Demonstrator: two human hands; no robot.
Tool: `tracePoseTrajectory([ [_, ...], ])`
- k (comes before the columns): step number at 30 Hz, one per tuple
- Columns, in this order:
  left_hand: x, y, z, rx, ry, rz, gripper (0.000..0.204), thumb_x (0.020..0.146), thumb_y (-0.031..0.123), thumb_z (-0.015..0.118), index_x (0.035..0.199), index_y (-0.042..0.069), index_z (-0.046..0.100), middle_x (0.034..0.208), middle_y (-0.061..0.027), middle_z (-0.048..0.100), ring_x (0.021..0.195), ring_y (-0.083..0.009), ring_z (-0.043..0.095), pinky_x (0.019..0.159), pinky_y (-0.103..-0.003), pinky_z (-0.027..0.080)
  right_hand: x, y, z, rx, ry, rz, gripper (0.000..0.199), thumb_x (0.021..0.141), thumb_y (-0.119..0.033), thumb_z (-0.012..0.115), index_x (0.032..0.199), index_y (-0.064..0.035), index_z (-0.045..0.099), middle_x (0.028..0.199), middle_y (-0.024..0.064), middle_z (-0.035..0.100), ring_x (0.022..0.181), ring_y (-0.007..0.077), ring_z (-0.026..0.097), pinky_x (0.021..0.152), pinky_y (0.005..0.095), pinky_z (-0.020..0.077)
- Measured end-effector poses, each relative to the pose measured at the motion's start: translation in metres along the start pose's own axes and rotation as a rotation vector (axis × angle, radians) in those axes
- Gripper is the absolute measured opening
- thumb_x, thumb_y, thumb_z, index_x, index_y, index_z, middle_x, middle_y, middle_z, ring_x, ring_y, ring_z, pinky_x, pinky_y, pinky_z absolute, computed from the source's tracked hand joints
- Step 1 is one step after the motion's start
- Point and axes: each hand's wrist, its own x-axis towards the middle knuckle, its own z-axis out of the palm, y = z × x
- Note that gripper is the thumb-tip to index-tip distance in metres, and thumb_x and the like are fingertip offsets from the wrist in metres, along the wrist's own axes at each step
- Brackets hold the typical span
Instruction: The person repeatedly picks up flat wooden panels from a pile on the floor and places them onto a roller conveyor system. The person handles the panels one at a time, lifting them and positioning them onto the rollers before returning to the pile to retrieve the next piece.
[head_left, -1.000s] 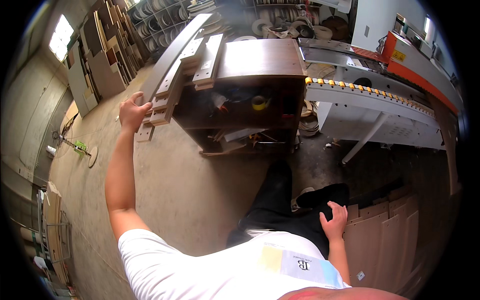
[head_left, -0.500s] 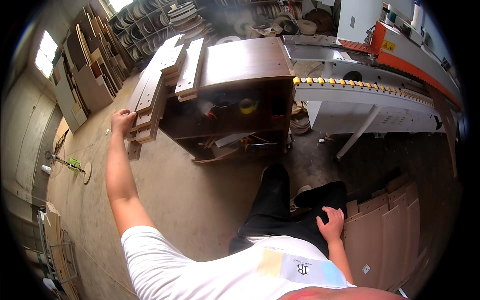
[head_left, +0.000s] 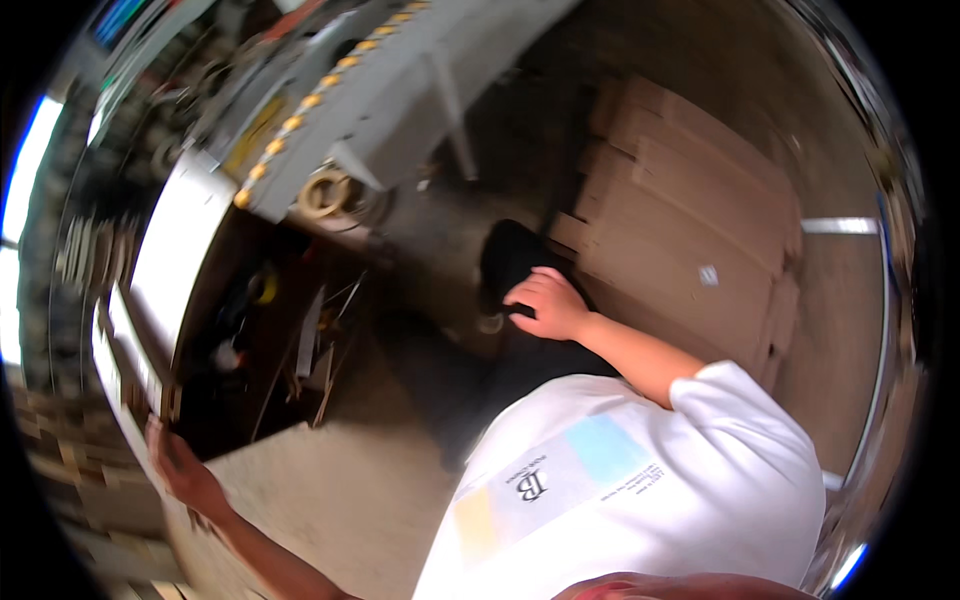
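Note:
My left hand (head_left: 185,475) is smeared by motion, but its fingers look stretched out, and I see nothing in them. It is at the near end of a stack of narrow wooden boards (head_left: 142,345), which lies on a dark brown cabinet (head_left: 195,235); whether the fingertips touch the boards I cannot tell. Over my black trousers, my right hand (head_left: 548,303) is held loosely with slightly bent, parted fingers and is empty. To its right is a stack of large brown panels (head_left: 690,205).
A grey machine bed (head_left: 400,100) edged with yellow rollers runs beyond the cabinet. Under it lie rolls of tan band (head_left: 328,193). Loose tools and strips fill the cabinet's open shelves. A pale metal frame (head_left: 880,330) stands at the far right.
The view has swung to the right, so the cabinet and machine now appear farther left and tilted. My left hand's closed fingers have straightened by the boards. My right hand stays near my thigh.

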Motion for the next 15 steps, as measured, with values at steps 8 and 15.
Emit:
tracePoseTrajectory([
  [8, -0.085, 0.224, 0.211, -0.810, -0.624, 0.000, 0.026, 0.096, -0.006, 0.068, 0.120, 0.002, 0.076, 0.117, -0.0118, 0.078, 0.109, -0.0270, 0.073, 0.095, -0.037, 0.058, -0.019, 0.017, -0.017, 0.079, 0.174, 0.065, 0.026, 0.088, -0.027, 0.076, 0.109, -0.0127, 0.076, 0.112, 0.0059, 0.077, 0.112, 0.0292, 0.068, 0.111, 0.0453, 0.0475],
  [15, -0.225, 0.326, 0.330, -0.801, -1.129, -0.073, 0.027, 0.100, 0.008, 0.065, 0.125, 0.010, 0.076, 0.112, -0.0157, 0.079, 0.105, -0.0304, 0.076, 0.090, -0.040, 0.059, -0.079, 0.125, -0.061, -0.139, 0.321, 0.562, 0.039, 0.092, -0.037, 0.076, 0.124, -0.0157, 0.071, 0.122, 0.0133, 0.074, 0.117, 0.0375, 0.067, 0.105, 0.0525, 0.0518],
])
